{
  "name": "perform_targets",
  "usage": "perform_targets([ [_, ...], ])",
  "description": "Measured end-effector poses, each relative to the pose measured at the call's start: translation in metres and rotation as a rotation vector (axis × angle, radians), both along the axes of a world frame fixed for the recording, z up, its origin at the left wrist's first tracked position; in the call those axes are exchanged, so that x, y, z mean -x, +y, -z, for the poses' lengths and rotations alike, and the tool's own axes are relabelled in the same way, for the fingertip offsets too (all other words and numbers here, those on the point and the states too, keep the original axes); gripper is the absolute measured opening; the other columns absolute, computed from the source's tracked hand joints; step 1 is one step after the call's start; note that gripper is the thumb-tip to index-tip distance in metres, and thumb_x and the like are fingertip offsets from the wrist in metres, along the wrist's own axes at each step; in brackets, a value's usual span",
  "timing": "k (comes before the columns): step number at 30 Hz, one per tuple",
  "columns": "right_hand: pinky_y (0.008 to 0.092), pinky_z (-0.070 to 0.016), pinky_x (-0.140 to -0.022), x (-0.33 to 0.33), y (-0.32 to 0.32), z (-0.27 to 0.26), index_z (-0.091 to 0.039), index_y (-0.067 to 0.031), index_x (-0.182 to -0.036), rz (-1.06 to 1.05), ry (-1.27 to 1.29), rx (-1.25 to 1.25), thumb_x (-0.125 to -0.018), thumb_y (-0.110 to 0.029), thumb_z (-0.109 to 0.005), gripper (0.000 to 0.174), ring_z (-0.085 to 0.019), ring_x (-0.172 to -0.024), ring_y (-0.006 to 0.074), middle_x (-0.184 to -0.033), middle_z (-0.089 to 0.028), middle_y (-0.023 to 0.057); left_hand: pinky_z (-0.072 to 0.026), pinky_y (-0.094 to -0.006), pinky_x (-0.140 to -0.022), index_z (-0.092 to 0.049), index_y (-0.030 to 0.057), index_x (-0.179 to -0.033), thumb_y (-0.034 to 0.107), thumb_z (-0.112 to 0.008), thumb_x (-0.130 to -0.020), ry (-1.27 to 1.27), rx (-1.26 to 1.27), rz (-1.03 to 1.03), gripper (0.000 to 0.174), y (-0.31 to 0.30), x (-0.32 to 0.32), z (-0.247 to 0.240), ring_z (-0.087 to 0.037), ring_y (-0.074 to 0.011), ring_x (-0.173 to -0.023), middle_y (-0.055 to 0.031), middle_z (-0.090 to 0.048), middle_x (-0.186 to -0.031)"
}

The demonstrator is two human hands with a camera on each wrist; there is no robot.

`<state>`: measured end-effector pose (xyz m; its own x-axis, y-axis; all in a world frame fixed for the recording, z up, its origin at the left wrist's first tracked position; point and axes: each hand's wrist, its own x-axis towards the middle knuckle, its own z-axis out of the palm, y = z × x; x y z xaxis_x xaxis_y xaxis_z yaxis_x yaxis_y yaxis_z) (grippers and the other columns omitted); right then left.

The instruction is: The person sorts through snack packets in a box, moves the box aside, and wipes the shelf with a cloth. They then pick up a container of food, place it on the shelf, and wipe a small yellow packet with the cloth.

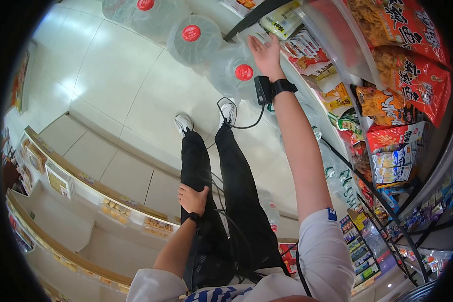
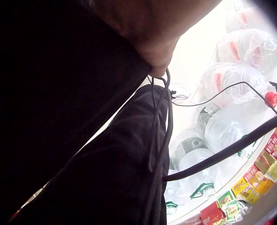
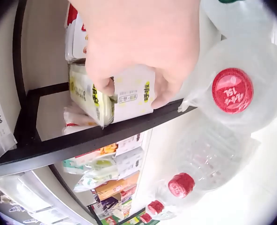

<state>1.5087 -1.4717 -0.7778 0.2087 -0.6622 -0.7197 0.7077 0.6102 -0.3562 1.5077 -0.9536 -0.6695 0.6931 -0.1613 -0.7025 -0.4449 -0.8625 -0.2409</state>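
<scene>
At the dark rim of a shelf (image 3: 82, 146), in the right wrist view, a white box (image 3: 134, 89) with yellow-green print stands between the digits of the right hand (image 3: 145, 42). That hand is narrowed about it, digits at its two side edges, and appears to pinch it; how firmly, I cannot tell.

By its look the box is thin card: light, stiff across its flat face, yet likely to dent if squeezed mid-panel. The side edges, where the digits now lie, seem the best hold, with even pressure. Whether it is full cannot be seen, so its weight stays a guess.

Just beside it lies a pale packet (image 3: 84, 91), apparently in slick film, softer and easier to crumple. Beyond the rim, near the hand, stands a large clear bottle (image 3: 265, 96) with a red cap; others like it line the tiled floor (image 1: 121, 75).

Well apart from the shelf, the left hand (image 1: 192, 198) lies relaxed on a black trouser leg (image 1: 195, 156), holding no goods.
</scene>
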Motion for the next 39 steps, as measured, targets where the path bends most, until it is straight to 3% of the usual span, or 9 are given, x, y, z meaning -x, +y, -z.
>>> perform_targets([
  [2, 0.0538, -0.0460, -0.111, -0.005, -0.006, 0.008, -0.002, 0.0051, -0.149, 0.029, -0.044, -0.005, -0.094, -0.019, -0.061, 0.084, -0.046, -0.132, 0.0444, -0.146, -0.033, 0.0335, -0.0525, -0.0437, -0.085, -0.050, -0.0027, -0.115, 0.057, -0.081, -0.065, -0.012, 0.012, 0.013, 0.084, 0.002, 0.001, 0.001, -0.062, -0.0357, -0.098, -0.0170, -0.059, -0.104],
  [5, 0.0539, -0.0456, -0.112, -0.007, -0.012, 0.026, -0.005, 0.0104, -0.150, 0.073, -0.083, -0.010, -0.097, -0.020, -0.056, 0.080, -0.045, -0.133, 0.0463, -0.146, -0.035, 0.0328, -0.0535, -0.0447, -0.084, -0.051, -0.0020, -0.109, 0.057, -0.082, -0.066, -0.033, 0.042, 0.029, 0.079, 0.000, -0.001, -0.002, -0.064, -0.0370, -0.097, -0.0181, -0.060, -0.102],
  [11, 0.0519, -0.0437, -0.115, -0.004, -0.027, 0.035, -0.026, 0.0182, -0.143, 0.069, -0.196, -0.031, -0.099, -0.010, -0.042, 0.055, -0.039, -0.138, 0.0488, -0.148, -0.034, 0.0350, -0.0539, -0.0451, -0.084, -0.051, -0.0019, -0.106, 0.058, -0.082, -0.067, -0.028, 0.036, 0.023, 0.078, -0.002, -0.001, -0.004, -0.064, -0.0378, -0.097, -0.0188, -0.061, -0.102],
  [14, 0.0553, -0.0518, -0.107, 0.002, -0.039, 0.055, -0.037, 0.0156, -0.132, 0.074, -0.297, -0.035, -0.099, -0.005, -0.039, 0.039, -0.050, -0.127, 0.0494, -0.138, -0.045, 0.0331, -0.0533, -0.0440, -0.085, -0.051, -0.0037, -0.115, 0.058, -0.081, -0.066, -0.013, 0.016, 0.015, 0.085, 0.003, -0.002, -0.002, -0.063, -0.0361, -0.099, -0.0178, -0.060, -0.103],
  [17, 0.0513, -0.0460, -0.114, -0.004, -0.029, 0.048, -0.027, 0.0187, -0.141, 0.064, -0.190, 0.074, -0.097, -0.001, -0.035, 0.049, -0.038, -0.138, 0.0506, -0.148, -0.033, 0.0379, -0.0531, -0.0433, -0.086, -0.051, -0.0048, -0.120, 0.058, -0.080, -0.065, -0.004, 0.003, 0.013, 0.089, 0.003, -0.004, -0.001, -0.063, -0.0354, -0.100, -0.0175, -0.059, -0.105],
  [21, 0.0514, -0.0477, -0.112, -0.005, -0.013, 0.036, -0.030, 0.0183, -0.139, 0.076, -0.138, 0.093, -0.096, 0.001, -0.034, 0.047, -0.039, -0.137, 0.0531, -0.147, -0.034, 0.0385, -0.0539, -0.0457, -0.085, -0.052, -0.0021, -0.107, 0.060, -0.082, -0.068, -0.029, 0.049, 0.029, 0.079, 0.002, -0.003, -0.004, -0.065, -0.0382, -0.097, -0.0193, -0.061, -0.103],
  [33, 0.0475, -0.0458, -0.115, -0.007, 0.027, 0.026, -0.032, 0.0240, -0.134, 0.069, -0.079, 0.120, -0.094, 0.003, -0.032, 0.045, -0.041, -0.138, 0.0490, -0.145, -0.039, 0.0382, -0.0544, -0.0451, -0.084, -0.052, -0.0011, -0.108, 0.058, -0.083, -0.067, -0.031, 0.036, 0.016, 0.079, -0.004, -0.006, -0.005, -0.065, -0.0374, -0.097, -0.0187, -0.061, -0.103],
  [39, 0.0469, -0.0467, -0.114, -0.008, 0.049, 0.012, -0.031, 0.0222, -0.136, 0.070, -0.098, 0.103, -0.094, 0.004, -0.034, 0.046, -0.042, -0.136, 0.0495, -0.143, -0.041, 0.0364, -0.0538, -0.0433, -0.084, -0.051, -0.0034, -0.114, 0.059, -0.080, -0.064, -0.033, 0.037, -0.001, 0.085, 0.001, -0.004, 0.002, -0.064, -0.0358, -0.097, -0.0171, -0.059, -0.104],
])
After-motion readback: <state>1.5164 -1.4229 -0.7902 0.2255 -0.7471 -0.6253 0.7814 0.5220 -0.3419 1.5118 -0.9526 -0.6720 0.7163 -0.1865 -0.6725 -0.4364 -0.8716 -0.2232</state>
